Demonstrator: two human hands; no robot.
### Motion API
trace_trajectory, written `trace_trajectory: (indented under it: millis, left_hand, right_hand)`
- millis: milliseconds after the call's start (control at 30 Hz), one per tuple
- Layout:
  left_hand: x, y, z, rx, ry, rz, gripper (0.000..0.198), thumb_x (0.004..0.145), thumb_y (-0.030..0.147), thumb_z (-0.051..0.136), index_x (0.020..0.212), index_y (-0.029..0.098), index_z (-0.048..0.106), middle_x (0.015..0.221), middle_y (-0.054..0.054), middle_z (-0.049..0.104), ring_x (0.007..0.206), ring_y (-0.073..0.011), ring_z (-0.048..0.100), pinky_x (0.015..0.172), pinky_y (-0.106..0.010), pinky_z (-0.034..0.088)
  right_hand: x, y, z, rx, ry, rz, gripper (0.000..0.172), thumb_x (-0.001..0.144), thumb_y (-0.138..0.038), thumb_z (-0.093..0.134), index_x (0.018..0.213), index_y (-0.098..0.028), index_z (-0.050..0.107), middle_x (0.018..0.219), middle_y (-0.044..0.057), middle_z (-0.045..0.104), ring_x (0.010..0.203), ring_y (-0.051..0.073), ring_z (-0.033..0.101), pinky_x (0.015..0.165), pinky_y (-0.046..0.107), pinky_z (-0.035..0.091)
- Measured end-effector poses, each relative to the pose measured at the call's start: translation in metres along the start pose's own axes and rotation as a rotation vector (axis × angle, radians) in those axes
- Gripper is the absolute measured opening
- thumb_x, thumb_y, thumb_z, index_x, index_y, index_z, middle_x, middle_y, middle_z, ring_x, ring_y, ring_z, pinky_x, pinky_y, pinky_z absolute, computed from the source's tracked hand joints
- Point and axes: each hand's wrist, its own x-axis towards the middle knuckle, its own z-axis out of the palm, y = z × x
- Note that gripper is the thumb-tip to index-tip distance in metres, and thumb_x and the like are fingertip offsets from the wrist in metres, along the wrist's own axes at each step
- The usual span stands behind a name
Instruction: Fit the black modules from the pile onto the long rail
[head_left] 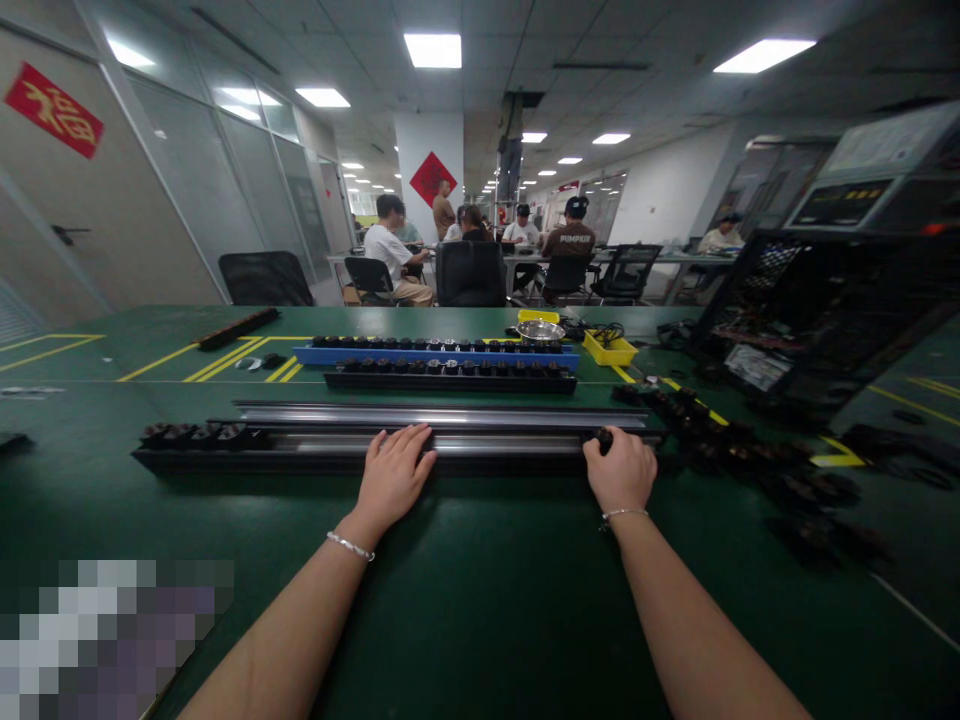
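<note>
A long dark channel (495,458) with a shiny inner strip lies across the green table in front of me. Several black parts with round tops (199,436) sit in its left end. My left hand (394,475) rests on the channel's near edge around the middle, fingers stretched out and holding nothing. At the right end, my right hand (622,470) is closed around a small black part (604,438), mostly hidden by the fingers. A second long rail (450,415) lies just behind the channel.
Farther back stand a black strip (450,383) and a blue strip (315,356), both filled with similar parts. A yellow bin (609,348) and a metal bowl (541,331) are behind them. Loose black parts (697,425) are heaped right, near an open black equipment case (795,310).
</note>
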Motion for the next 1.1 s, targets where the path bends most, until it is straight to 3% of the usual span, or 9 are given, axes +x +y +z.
trace_trajectory:
  millis: [1100]
  left_hand:
    - [0.000, 0.001, -0.001, -0.018, 0.002, 0.000, 0.041, 0.091, 0.040, 0.033, 0.125, 0.027, 0.051, 0.133, -0.002, 0.053, 0.122, -0.0207, 0.047, 0.106, -0.046, 0.024]
  right_hand:
    - [0.015, 0.028, 0.000, 0.026, 0.070, 0.133, 0.042, 0.078, -0.031, 0.042, 0.110, -0.011, 0.060, 0.096, 0.015, 0.057, 0.089, 0.025, 0.050, 0.086, 0.038, 0.034]
